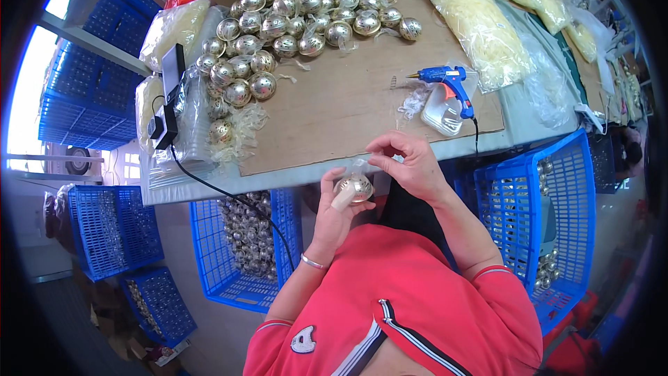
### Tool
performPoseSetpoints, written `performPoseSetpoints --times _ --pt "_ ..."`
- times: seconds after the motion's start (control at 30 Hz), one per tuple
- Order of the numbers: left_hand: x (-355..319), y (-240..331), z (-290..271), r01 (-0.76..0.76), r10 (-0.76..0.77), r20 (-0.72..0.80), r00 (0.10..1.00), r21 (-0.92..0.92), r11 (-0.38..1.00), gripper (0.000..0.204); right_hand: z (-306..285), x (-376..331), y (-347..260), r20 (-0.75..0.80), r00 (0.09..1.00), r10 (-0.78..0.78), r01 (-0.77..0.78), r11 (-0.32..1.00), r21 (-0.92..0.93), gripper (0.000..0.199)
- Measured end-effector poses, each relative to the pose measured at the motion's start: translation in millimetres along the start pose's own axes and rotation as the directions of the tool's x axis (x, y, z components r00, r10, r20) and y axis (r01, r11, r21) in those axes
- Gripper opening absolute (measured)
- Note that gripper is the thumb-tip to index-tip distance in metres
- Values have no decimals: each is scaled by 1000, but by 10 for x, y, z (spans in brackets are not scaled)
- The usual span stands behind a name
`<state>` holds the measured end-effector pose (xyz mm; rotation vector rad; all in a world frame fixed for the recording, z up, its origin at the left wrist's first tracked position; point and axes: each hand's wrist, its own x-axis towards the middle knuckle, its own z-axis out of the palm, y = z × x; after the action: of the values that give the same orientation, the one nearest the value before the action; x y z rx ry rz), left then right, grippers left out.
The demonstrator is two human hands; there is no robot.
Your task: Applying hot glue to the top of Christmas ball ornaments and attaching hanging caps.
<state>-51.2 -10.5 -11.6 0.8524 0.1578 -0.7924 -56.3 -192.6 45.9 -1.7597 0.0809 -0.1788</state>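
In front of my chest, past the near edge of the table, my left hand (332, 217) is wrapped around a shiny gold ball ornament (358, 188). A pale wrap, like tape or a finger cot, covers one of its fingers. My right hand (412, 166) pinches at a clear, filmy strip (360, 166) at the top of the ball; exactly what lies between the fingertips is too small to make out. On the table, a large heap of similar gold balls (311, 44) reaches from the back to the left, several with clear strips attached.
A blue glue gun (449, 82) rests by a clear plastic tray (441, 113), its cord running over the table edge. Bags of pale strips (480, 38) lie at right. Blue baskets (202, 251) with gold balls stand below. A black cable (229, 195) hangs at left.
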Motion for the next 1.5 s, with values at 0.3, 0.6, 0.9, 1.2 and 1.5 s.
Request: performPoseSetpoints --times 0.3,0.6,0.9,1.2,1.5 --pt "87 39 -34 -229 219 82 972 524 820 64 120 -161 -64 -42 997 -67 66 998 -20 12" --pt "70 180 380 -217 217 -17 976 -37 975 72 340 -233 220 -211 942 -260 219 956 -196 12" --pt "267 46 232 -175 195 -55 979 256 951 71 327 -324 302 -126 842 -525 410 773 -485 17" --pt "215 79 72 -155 137 108 985 188 970 76 331 -341 343 -143 869 -474 374 819 -436 15" --pt "200 199 321 -352 351 -8 936 -16 936 80 476 -215 197 -62 774 -630 493 662 -565 19"
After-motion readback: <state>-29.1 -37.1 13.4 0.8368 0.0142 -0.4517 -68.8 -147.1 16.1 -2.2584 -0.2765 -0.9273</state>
